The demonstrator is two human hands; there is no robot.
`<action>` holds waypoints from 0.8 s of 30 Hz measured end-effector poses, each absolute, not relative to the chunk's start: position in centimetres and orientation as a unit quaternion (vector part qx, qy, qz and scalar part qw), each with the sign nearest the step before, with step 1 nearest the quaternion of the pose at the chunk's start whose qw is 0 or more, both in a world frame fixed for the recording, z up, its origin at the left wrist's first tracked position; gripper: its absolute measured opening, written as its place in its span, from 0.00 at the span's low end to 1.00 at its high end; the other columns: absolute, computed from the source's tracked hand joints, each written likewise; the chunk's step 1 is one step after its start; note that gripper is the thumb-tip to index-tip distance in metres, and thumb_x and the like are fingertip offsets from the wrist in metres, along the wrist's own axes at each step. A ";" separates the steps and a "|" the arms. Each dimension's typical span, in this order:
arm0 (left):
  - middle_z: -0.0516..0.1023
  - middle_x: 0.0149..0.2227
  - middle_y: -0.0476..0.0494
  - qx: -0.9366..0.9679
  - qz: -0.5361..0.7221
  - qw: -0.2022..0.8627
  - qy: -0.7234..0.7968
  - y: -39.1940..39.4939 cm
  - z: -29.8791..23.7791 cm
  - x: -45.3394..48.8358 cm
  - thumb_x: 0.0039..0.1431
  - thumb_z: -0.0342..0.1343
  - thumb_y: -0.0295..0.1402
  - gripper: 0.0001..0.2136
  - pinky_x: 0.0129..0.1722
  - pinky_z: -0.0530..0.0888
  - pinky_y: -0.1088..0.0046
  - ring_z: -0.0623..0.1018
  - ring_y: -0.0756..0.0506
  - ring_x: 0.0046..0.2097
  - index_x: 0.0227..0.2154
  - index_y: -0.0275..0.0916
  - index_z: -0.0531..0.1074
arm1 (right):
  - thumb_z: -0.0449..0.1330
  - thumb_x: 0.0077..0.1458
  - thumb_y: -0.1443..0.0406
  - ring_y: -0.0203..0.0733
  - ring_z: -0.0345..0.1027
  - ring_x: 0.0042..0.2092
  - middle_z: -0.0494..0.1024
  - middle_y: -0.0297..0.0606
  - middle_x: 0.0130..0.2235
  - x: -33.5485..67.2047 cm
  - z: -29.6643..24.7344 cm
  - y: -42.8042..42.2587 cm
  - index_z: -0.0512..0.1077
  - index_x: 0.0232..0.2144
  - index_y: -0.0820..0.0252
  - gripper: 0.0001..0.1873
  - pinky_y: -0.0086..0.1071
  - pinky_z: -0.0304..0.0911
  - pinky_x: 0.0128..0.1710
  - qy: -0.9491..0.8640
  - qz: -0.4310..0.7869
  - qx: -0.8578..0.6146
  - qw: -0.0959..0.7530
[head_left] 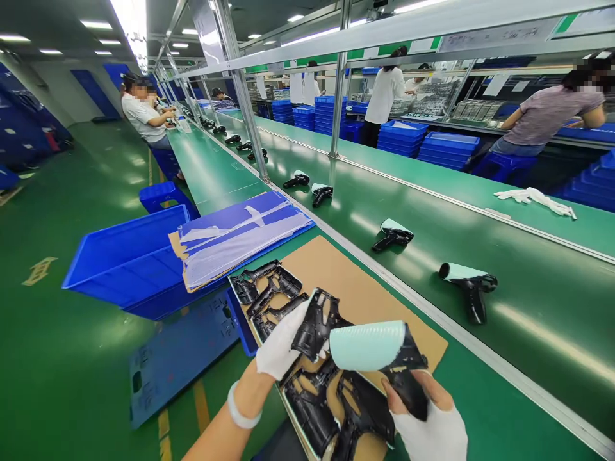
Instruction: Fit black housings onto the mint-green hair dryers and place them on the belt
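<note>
My left hand [280,349], in a white glove, is closed around a black plastic housing shell [314,326] with cut-outs. In my right hand [435,426], also gloved but with bare fingertips, is the black handle of a pistol-shaped housing [369,346] whose barrel has a mint-green side. The two pieces are close together, the mint-green one in front and to the right; whether they touch I cannot tell. Beneath both hands, a tray holds several similar black shells [312,410], partly covered by my hands. Brown cardboard [355,282] lies beside them on the green bench.
Pistol-shaped housings [468,285] stand in a row along the green conveyor [538,320]. A blue bin [129,256] and blue sheets [245,234] are at the left. A metal post [245,109] rises ahead. White gloves [535,198] lie across the belt. Several co-workers are farther off.
</note>
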State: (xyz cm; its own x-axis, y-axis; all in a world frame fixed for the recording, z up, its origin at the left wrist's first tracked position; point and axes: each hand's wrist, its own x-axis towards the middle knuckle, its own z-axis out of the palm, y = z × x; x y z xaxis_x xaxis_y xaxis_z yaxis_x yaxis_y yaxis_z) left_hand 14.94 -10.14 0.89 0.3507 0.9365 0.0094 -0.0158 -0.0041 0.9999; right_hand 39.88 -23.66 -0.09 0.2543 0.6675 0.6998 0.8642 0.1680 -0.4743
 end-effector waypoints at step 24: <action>0.50 0.70 0.26 0.778 0.231 0.544 0.212 -16.8 7.3 21.2 0.34 0.69 0.60 0.59 0.68 0.46 0.41 0.49 0.24 0.70 0.68 0.38 0.51 | 0.45 0.58 0.37 0.39 0.64 0.22 0.70 0.34 0.20 38.2 3.7 -28.6 0.66 0.35 0.58 0.32 0.34 0.65 0.26 -0.421 0.626 -0.522 0.398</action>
State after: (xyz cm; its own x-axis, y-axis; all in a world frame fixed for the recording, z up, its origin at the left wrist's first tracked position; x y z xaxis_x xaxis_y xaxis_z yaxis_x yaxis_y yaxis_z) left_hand 21.17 -16.83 7.28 0.8036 0.5811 0.1289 0.0789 -0.3186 0.9446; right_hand 38.23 -28.62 3.72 -0.1384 0.9377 -0.3186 -0.0581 -0.3289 -0.9426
